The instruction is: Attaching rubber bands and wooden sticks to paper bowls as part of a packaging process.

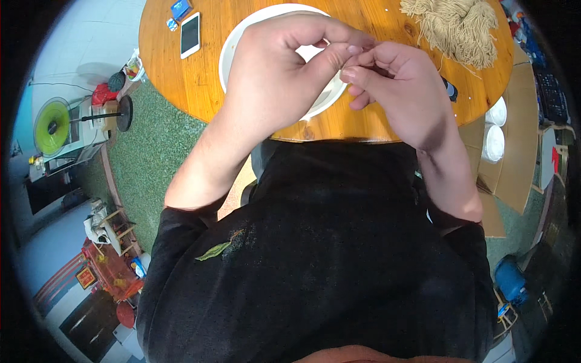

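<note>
My left hand (278, 72) and my right hand (399, 91) meet fingertip to fingertip above a white bowl (233, 45) on a round wooden table (175, 78). The fingers of both hands are pinched together around something very small; it is hidden between the fingertips and I cannot tell what it is. The hands cover most of the bowl, so its contents are out of sight. A small green leaf (213, 251) lies on my black shirt.
A white phone (190, 34) and a small blue packet (180, 9) lie at the table's far left. A heap of tan fibrous strands (460, 24) sits at the far right. An open cardboard box (514, 151) with white containers stands right of the table on green carpet (142, 157).
</note>
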Tool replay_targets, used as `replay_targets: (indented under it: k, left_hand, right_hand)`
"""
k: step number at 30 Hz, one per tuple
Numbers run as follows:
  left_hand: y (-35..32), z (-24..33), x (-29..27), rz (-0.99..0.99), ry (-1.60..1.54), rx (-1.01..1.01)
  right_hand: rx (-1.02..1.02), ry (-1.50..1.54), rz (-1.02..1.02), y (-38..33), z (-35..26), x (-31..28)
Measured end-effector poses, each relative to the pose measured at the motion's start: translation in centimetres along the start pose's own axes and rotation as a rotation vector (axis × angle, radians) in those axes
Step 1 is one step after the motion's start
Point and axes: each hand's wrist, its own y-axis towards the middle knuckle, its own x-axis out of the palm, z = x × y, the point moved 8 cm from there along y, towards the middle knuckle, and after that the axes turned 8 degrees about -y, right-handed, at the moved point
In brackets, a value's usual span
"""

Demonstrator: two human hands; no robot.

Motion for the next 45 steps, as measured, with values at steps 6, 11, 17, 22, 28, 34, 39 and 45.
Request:
replay_targets:
  k: [6,11,17,22,28,34,39,45]
  left_hand:
    - [0.2,-0.2,0.5,-0.177,-0.048,-0.188]
    - [-0.3,-1.2,0.7,-0.046,-0.292,-0.330]
    - [-2.3,-2.4,1.3,-0.259,-0.227,-0.297]
    - [-2.0,-2.1,1.0,-0.188,-0.117,-0.341]
    - [-2.1,-1.8,1.2,-0.169,-0.091,-0.376]
    - [-2.3,-1.9,1.1,-0.182,-0.029,-0.347]
    - [-2.5,-2.3,1.3,-0.185,-0.054,-0.354]
    - [-2.7,-1.8,1.2,-0.176,-0.005,-0.340]
  right_hand:
    - [0.025,0.092,-0.069,-0.1,0.3,0.0]
    - [0.037,0.269,-0.041,-0.3,1.7,0.3]
    - [0.060,0.566,0.000,-1.1,3.6,0.5]
    - [0.037,0.684,0.005,-1.4,3.9,1.0]
    - [-0.013,0.578,0.000,-1.7,3.7,0.8]
    - [-0.091,0.431,-0.007,-1.9,2.9,0.4]
    - [-0.142,0.120,0.132,-2.2,1.9,-0.5]
    - [-0.329,-0.432,0.376,-2.9,-0.8,-1.2]
